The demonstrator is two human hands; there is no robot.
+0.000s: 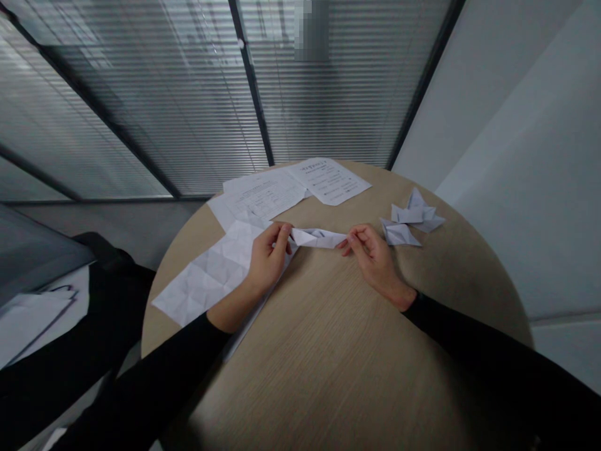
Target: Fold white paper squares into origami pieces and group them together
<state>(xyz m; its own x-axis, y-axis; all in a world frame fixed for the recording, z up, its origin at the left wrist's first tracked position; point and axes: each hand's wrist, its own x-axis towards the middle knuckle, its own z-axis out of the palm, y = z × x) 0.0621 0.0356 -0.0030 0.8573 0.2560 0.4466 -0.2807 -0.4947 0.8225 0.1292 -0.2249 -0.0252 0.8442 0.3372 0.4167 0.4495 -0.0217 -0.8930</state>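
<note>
A narrow folded strip of white paper (323,238) stretches between my two hands above the table. My left hand (270,257) pinches its left end between thumb and fingers. At the other end, my right hand (373,258) grips the paper with thumb and index finger. Under and beside my left hand lies a creased white sheet (201,282), covered in fold lines and partly hidden by my forearm. Several folded paper pieces (410,216) rest in a small group just beyond my right hand.
Printed sheets (328,180) overlap at the far side of the round wooden table (338,351). Beyond them stands a glass partition with blinds (188,94). A white wall (526,188) rises close on the right. At the left, papers (42,313) lie on a black surface.
</note>
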